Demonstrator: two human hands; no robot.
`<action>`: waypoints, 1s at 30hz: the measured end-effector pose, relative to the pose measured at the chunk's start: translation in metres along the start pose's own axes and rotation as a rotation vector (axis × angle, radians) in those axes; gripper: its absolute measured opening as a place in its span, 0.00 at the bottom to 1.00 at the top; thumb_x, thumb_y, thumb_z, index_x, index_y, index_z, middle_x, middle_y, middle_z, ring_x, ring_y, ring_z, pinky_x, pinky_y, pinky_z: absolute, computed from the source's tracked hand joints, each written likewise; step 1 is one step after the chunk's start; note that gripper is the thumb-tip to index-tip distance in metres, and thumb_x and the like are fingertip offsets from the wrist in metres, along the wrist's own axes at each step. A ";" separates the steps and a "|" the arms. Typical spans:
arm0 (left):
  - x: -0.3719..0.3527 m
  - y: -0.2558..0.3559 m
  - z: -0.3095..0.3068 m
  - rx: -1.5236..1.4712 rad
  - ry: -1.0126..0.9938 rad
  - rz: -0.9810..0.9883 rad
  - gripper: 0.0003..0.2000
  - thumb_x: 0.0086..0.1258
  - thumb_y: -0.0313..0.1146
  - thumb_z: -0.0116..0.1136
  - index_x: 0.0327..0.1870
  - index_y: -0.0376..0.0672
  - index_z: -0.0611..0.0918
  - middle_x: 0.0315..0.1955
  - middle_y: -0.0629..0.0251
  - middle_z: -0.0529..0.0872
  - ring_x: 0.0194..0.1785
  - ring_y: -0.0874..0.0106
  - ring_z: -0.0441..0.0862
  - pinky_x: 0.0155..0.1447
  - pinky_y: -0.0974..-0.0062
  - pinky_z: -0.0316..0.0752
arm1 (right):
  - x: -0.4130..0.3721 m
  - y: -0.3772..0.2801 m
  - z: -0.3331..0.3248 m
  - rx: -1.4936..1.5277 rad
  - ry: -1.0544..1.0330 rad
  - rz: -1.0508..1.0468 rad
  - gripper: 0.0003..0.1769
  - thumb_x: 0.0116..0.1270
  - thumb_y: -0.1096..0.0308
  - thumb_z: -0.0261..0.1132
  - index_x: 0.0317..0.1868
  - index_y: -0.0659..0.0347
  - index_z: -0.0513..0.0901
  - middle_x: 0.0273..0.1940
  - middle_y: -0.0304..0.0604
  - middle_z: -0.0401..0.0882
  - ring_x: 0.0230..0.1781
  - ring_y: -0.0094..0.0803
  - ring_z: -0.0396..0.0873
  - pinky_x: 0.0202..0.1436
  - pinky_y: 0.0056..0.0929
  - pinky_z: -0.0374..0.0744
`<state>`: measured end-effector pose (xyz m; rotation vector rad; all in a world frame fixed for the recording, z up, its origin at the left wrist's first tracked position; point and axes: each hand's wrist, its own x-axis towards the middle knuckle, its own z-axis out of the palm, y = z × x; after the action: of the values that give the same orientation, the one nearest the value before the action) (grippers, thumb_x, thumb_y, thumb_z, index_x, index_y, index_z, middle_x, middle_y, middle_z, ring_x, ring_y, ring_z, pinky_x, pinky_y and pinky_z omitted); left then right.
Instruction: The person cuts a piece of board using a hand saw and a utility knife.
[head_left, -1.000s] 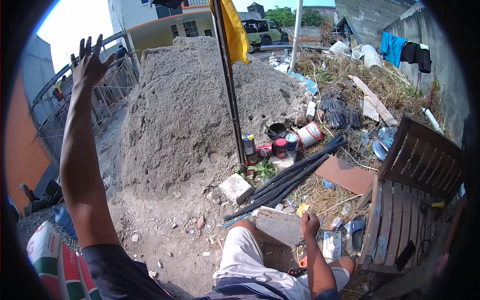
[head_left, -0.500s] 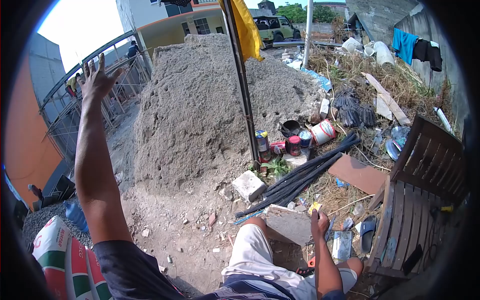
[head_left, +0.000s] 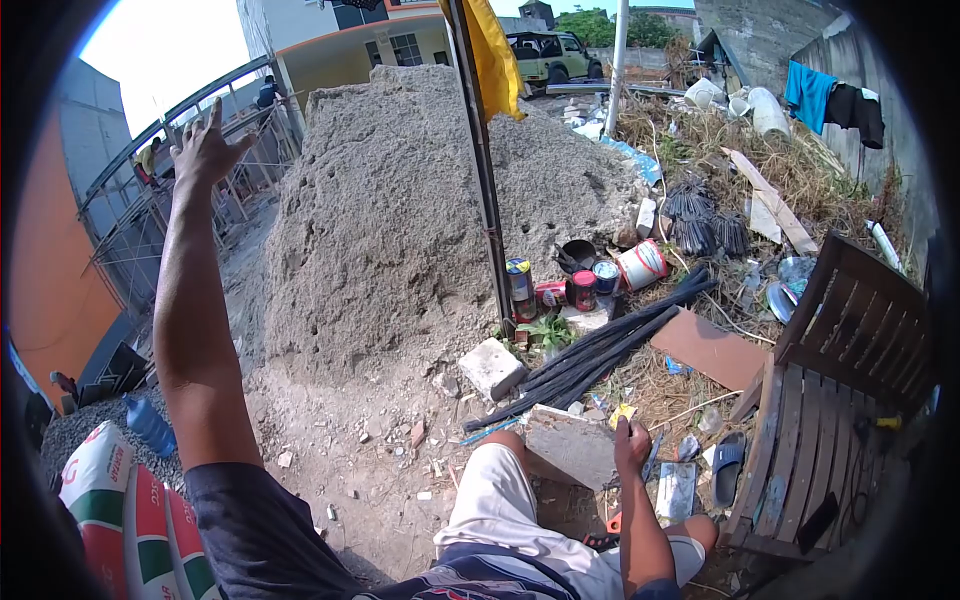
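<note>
My left hand (head_left: 207,150) is raised at the upper left with its fingers spread and nothing in it. Behind it stand scaffolding poles (head_left: 130,165). At the lower right, above my right knee, my right hand (head_left: 632,448) is closed round a small yellow piece (head_left: 622,413) that sticks out at the top. A grey board (head_left: 570,447) lies just left of that hand, next to my knee.
A large sand pile (head_left: 390,210) rises behind a metal post (head_left: 485,180). Black rods (head_left: 600,360), paint cans (head_left: 583,290) and a white block (head_left: 492,369) lie ahead. A wooden bench (head_left: 805,440) stands right, cement bags (head_left: 100,480) left. Two people are by the scaffolding.
My raised left hand has shifted slightly right and its fingers look turned a little. My right hand still holds the yellow piece, slightly further left in view.
</note>
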<state>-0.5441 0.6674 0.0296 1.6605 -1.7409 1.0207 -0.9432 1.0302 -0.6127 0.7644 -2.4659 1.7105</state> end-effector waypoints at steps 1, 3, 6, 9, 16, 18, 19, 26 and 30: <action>-0.002 0.003 -0.002 -0.001 0.002 -0.002 0.52 0.61 0.70 0.60 0.82 0.62 0.49 0.77 0.46 0.58 0.81 0.50 0.52 0.79 0.44 0.50 | 0.001 0.001 0.001 0.001 0.002 -0.002 0.22 0.69 0.56 0.63 0.25 0.68 0.78 0.26 0.56 0.78 0.30 0.55 0.78 0.37 0.48 0.73; -0.005 0.006 -0.003 -0.025 -0.009 0.000 0.52 0.60 0.70 0.60 0.82 0.62 0.49 0.77 0.45 0.60 0.80 0.50 0.55 0.78 0.42 0.52 | 0.001 0.005 0.001 -0.038 0.024 -0.047 0.21 0.69 0.57 0.63 0.26 0.68 0.79 0.27 0.56 0.78 0.32 0.56 0.78 0.38 0.49 0.73; -0.003 0.006 0.005 -0.025 0.125 0.048 0.52 0.61 0.64 0.65 0.82 0.58 0.50 0.64 0.45 0.78 0.67 0.52 0.77 0.66 0.47 0.71 | 0.001 0.009 0.000 -0.043 0.021 -0.026 0.20 0.69 0.58 0.63 0.27 0.67 0.79 0.28 0.56 0.78 0.33 0.56 0.78 0.39 0.49 0.74; 0.002 0.007 -0.012 -0.427 -0.254 -0.098 0.41 0.63 0.52 0.66 0.76 0.49 0.65 0.48 0.51 0.88 0.46 0.61 0.89 0.53 0.60 0.81 | 0.002 0.012 0.000 -0.077 0.044 -0.059 0.20 0.69 0.58 0.63 0.27 0.67 0.79 0.28 0.55 0.78 0.34 0.56 0.78 0.40 0.49 0.74; 0.000 0.020 0.001 -0.393 -0.257 -0.003 0.23 0.57 0.32 0.66 0.53 0.31 0.78 0.22 0.57 0.85 0.25 0.67 0.85 0.28 0.66 0.78 | 0.004 0.015 0.006 -0.069 0.120 -0.131 0.23 0.70 0.54 0.63 0.24 0.65 0.77 0.26 0.54 0.77 0.30 0.56 0.78 0.36 0.50 0.73; 0.011 0.018 0.019 -0.547 -0.202 0.012 0.44 0.55 0.28 0.66 0.76 0.33 0.60 0.23 0.56 0.84 0.19 0.69 0.80 0.22 0.67 0.74 | 0.004 0.014 0.006 -0.065 0.121 -0.105 0.24 0.69 0.53 0.64 0.24 0.65 0.75 0.27 0.57 0.76 0.32 0.59 0.77 0.36 0.50 0.73; 0.015 0.019 0.019 -0.533 -0.252 -0.002 0.48 0.54 0.27 0.65 0.79 0.35 0.55 0.25 0.54 0.84 0.20 0.67 0.81 0.22 0.65 0.75 | 0.004 0.013 0.006 -0.046 0.130 -0.115 0.24 0.69 0.53 0.64 0.24 0.66 0.75 0.27 0.57 0.76 0.32 0.60 0.77 0.37 0.51 0.73; 0.037 0.017 0.050 -0.488 -0.160 0.051 0.48 0.55 0.30 0.65 0.80 0.40 0.54 0.31 0.51 0.87 0.24 0.68 0.83 0.26 0.67 0.78 | 0.002 0.015 0.003 -0.022 0.103 -0.122 0.24 0.68 0.53 0.65 0.23 0.67 0.76 0.27 0.58 0.76 0.31 0.58 0.77 0.36 0.50 0.72; -0.006 0.043 -0.009 -0.506 -0.235 0.045 0.46 0.57 0.32 0.63 0.81 0.45 0.54 0.26 0.59 0.86 0.23 0.70 0.82 0.29 0.68 0.78 | 0.005 0.016 0.007 -0.069 0.065 -0.046 0.24 0.68 0.55 0.64 0.21 0.66 0.75 0.26 0.55 0.76 0.31 0.56 0.76 0.37 0.51 0.72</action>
<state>-0.5868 0.6765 0.0233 1.4544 -1.9862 0.3584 -0.9530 1.0268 -0.6277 0.7404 -2.4305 1.6000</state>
